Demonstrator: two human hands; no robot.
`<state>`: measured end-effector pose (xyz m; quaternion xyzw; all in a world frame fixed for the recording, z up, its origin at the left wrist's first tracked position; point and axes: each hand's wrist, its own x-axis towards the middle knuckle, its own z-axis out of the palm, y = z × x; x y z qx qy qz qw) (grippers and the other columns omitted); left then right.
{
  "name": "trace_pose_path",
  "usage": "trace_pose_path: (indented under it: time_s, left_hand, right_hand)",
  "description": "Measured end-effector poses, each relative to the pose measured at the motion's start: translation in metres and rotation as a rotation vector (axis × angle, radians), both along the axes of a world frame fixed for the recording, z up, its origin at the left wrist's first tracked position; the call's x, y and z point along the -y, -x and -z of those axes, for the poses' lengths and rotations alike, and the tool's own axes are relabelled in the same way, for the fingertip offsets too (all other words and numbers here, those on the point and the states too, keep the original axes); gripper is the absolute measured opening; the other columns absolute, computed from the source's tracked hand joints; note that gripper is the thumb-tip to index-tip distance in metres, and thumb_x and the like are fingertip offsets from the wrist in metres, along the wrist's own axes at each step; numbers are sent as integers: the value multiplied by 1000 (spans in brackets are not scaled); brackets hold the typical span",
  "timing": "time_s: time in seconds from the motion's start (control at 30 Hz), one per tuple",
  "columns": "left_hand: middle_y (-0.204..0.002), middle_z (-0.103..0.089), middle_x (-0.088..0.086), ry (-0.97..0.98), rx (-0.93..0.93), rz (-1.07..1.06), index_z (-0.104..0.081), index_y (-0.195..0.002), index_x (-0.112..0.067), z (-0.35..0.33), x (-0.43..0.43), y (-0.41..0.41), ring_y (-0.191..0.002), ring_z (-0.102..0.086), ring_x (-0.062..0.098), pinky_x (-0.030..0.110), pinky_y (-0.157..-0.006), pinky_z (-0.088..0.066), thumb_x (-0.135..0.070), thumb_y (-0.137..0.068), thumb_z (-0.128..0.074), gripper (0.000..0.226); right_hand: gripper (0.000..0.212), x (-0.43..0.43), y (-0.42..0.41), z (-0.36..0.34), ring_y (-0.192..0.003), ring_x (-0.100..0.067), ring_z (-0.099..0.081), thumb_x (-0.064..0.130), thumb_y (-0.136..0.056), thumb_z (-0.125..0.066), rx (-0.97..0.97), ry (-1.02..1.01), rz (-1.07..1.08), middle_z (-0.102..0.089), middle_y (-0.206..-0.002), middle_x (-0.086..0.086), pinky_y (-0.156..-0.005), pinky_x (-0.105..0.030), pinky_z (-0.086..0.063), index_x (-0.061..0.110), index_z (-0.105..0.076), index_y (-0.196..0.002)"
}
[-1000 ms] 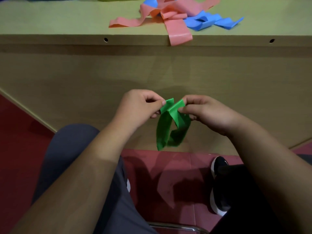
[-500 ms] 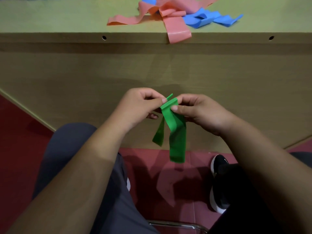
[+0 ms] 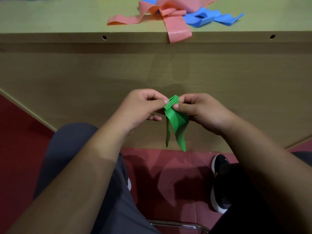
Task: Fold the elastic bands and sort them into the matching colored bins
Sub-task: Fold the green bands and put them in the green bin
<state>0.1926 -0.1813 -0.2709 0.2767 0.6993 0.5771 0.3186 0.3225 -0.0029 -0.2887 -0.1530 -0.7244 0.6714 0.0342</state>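
A green elastic band [image 3: 177,122] hangs in front of the table's front panel, below the tabletop. Its top edges are stacked in layers and pinched between my left hand [image 3: 143,108] and my right hand [image 3: 200,112]. Two loose folds dangle down from the pinch. On the tabletop above lie pink bands [image 3: 175,26], one end drooping over the edge, and blue bands [image 3: 212,18] beside them to the right. No bins are clearly in view.
The wooden table [image 3: 50,21] has a tall front panel close to my hands. My knees, a black shoe [image 3: 219,166] and a chair's metal bar [image 3: 179,224] are below, over a red floor. Coloured strips show at the top edge.
The band's loop has been folded over: the two ends came together into one stacked pinch, and the hanging part now drops in two longer folds. The hands stayed in place.
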Motion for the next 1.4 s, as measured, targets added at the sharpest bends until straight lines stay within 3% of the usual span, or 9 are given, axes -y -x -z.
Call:
trace_pose_path:
  time_s: [0.1,0.23,0.43,0.87,0.93,1.03,1.2,1.3,1.4]
  left_hand:
    - [-95,-80,6,-5,9,-2,-78,-95,-10,0,1,1,-87,-77,17,40,-77,-65,-11,-98,-74,5]
    - [-98,-80,7,-2,6,20,-78,-96,-10,1,2,2,-91,-77,19,43,-81,-66,-12,-98,-74,6]
    - [-97,-80,9,-15,14,26,-78,-97,-7,1,2,2,-88,-76,18,39,-78,-65,-11,-99,-73,6]
    - [-101,-80,18,-25,26,28,-79,-103,-4,0,-1,4,-89,-76,21,32,-73,-65,-11,-99,-72,10]
    - [-101,-80,18,-20,22,42,-78,-104,-4,0,-2,4,-91,-77,23,32,-75,-65,-11,-100,-71,11]
    - [-102,-79,19,-19,28,52,-78,-101,-6,1,-3,4,-93,-77,27,34,-77,-65,-11,-100,-71,9]
    - [-100,-80,15,-12,-10,74,-81,-99,-14,4,-4,7,-93,-76,25,41,-84,-63,-12,-100,-66,15]
    - [-101,-81,11,-12,-21,103,-81,-103,-16,4,-5,8,-97,-75,22,38,-84,-59,-8,-87,-60,28]
    - [-103,-76,2,-40,-140,185,-77,-111,-18,6,-2,8,-97,-69,14,32,-84,-56,-1,-83,-64,35]
  right_hand:
    - [9,0,0,0,-80,-11,-67,12,-103,-67,-3,10,8,-76,-89,-4,-74,-20,-52,10,-76,-99]
    - [11,1,0,0,-86,-19,-66,13,-103,-66,4,32,6,-75,-95,-10,-81,-28,-53,7,-75,-103]
    - [11,1,0,-1,-84,-18,-65,13,-104,-65,18,56,9,-74,-93,-10,-78,-26,-52,9,-74,-100]
    - [25,-1,1,2,-92,-26,-68,15,-104,-66,30,67,59,-76,-104,-21,-87,-35,-53,-8,-71,-115]
    - [23,1,2,1,-91,-28,-67,15,-104,-67,36,61,90,-76,-105,-27,-88,-39,-52,-6,-72,-110]
    - [10,3,2,0,-88,-27,-65,14,-102,-70,48,61,140,-76,-94,-18,-87,-42,-50,5,-73,-100]
    - [30,4,2,1,-92,-29,-64,10,-100,-72,23,115,168,-71,-99,-19,-86,-46,-48,15,-66,-129]
    - [22,3,1,-1,-94,-25,-70,7,-102,-67,-4,102,130,-76,-109,-19,-86,-40,-56,12,-73,-123]
    - [13,2,1,-1,-86,-20,-70,5,-101,-67,-38,97,146,-76,-100,-11,-77,-32,-58,7,-72,-113]
